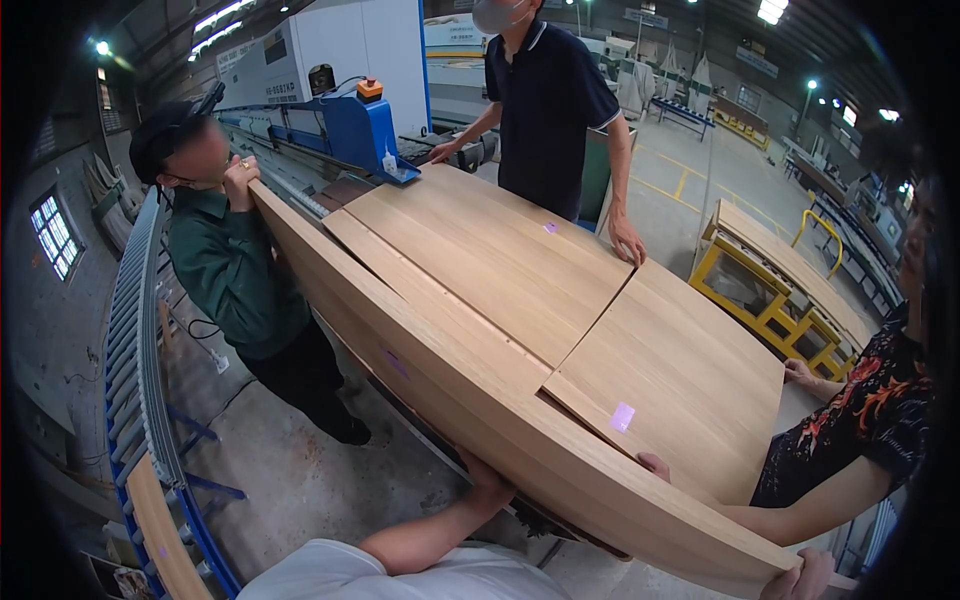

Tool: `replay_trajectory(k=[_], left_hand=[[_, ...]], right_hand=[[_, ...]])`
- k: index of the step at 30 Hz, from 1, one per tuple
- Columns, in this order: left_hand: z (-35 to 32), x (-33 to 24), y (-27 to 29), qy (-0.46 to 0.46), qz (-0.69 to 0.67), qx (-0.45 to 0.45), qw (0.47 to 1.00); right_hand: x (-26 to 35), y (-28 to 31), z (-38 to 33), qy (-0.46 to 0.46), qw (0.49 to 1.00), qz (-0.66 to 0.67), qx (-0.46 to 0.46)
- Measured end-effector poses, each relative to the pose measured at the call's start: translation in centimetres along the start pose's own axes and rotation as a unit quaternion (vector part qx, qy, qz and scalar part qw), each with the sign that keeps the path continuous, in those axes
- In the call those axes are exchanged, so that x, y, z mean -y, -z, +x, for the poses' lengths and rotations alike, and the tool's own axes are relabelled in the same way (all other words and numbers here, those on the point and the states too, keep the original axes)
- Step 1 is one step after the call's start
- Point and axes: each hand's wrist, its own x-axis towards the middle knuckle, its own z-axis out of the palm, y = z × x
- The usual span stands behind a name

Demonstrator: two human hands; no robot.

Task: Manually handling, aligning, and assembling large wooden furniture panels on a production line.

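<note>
Holding a long board (505, 420) of pale wood, tilted on its long side along the near left edge of two flat panels. Bearing it from beneath with the left hand (486, 480), tucked under the lower edge near mid-length; cannot tell how wide or narrow that grip is, for the hidden fingers. Clasping the right end of the same board with the right hand (800, 577), with the grip closed around the wood. Held also at the far left end by a co-worker in a green top (235, 275), with one hand (240, 183) at the upper corner. Touched at the upper edge, toward the right, by the hand (655, 465) of a co-worker in a black floral shirt (850, 420), with the other hand (795, 371) at the right edge of the near panel (680, 365). Parted from it by a narrow seam, and bordered on the left by a narrow strip (450, 300): the far panel (490, 245). Marked with purple labels (622, 416) on both panels. At the far edge, a co-worker in a dark polo shirt (548, 110), with one hand at the far left corner and another by the seam. Beyond the far left corner, a blue machine part (365, 130); farther left, a roller conveyor (140, 380); to the right, a yellow-framed cart (760, 300).
</note>
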Motion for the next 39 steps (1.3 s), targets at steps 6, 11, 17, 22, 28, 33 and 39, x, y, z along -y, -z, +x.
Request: replay_trajectory(k=[6, 11, 17, 22, 28, 33, 39], left_hand=[[0.3, 0.2, 0.6, -0.005, 0.025, 0.024, 0.999], [-0.1, 0.1, 0.9, 0.017, 0.015, 0.044, 0.999], [-0.3, -0.9, 2.4, -0.023, 0.057, 0.026, 0.998], [0.3, 0.5, 2.0, -0.001, 0.032, 0.07, 0.997], [-0.6, -0.4, -0.8, 0.009, 0.007, 0.059, 0.998], [-1.0, 0.3, -0.4, -0.101, 0.231, 0.091, 0.963], [0.1, 0.1, 1.8, 0.022, -0.011, 0.152, 0.988]], right_hand=[[0.1, 1.9, 0.0, -0.032, 0.999, -0.03, -0.007], [0.3, 3.2, -0.2, -0.058, 0.997, -0.053, -0.013], [0.2, 2.6, -0.5, -0.088, 0.995, -0.048, -0.019], [0.8, 5.2, 0.1, -0.092, 0.992, -0.082, -0.026], [-0.8, 5.2, -4.0, -0.143, 0.987, -0.068, 0.032], [-1.3, 5.0, -4.6, -0.141, 0.987, -0.071, 0.01], [-1.2, 5.1, -4.4, -0.145, 0.987, -0.072, 0.013]])
